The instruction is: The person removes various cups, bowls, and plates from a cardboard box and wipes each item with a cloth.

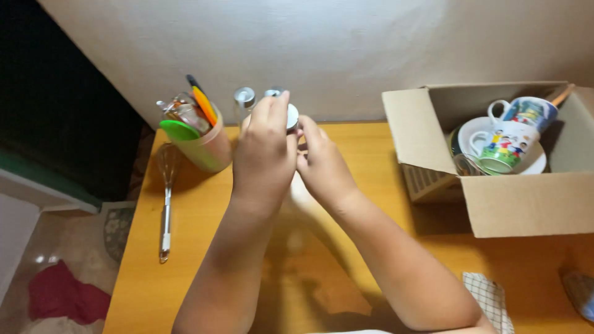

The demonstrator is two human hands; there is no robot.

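Head camera looks down on a wooden table [204, 247] set against a pale wall, with both forearms reaching up the middle of the frame. The left hand [265, 154] is curled, its fingers closed over the top of a small clear bottle with a pale cap [292, 116], which sits just above centre of the frame. The right hand [323, 164] presses in from the right side, its fingers bent against the same bottle lower down; the two hands touch each other. Most of the bottle's body is hidden behind the hands, so how far each grip wraps round it is hard to tell, though both seem to hold it.

Just left of the hands, at the back edge of the table, a second bottle with a silver cap [244, 97] stands upright. Further left, in the upper left of the table, a pale green utensil holder [210, 148] leans, holding an orange-handled tool and other implements. A metal whisk [166, 204] lies on the table below it, handle pointing toward the bottom of the frame.

At the right of the frame an open cardboard box [526, 198] rests on the table, well apart from the hands. Inside it lie two painted mugs [507, 145] and white plates. A checked cloth [492, 300] shows at the lower right.
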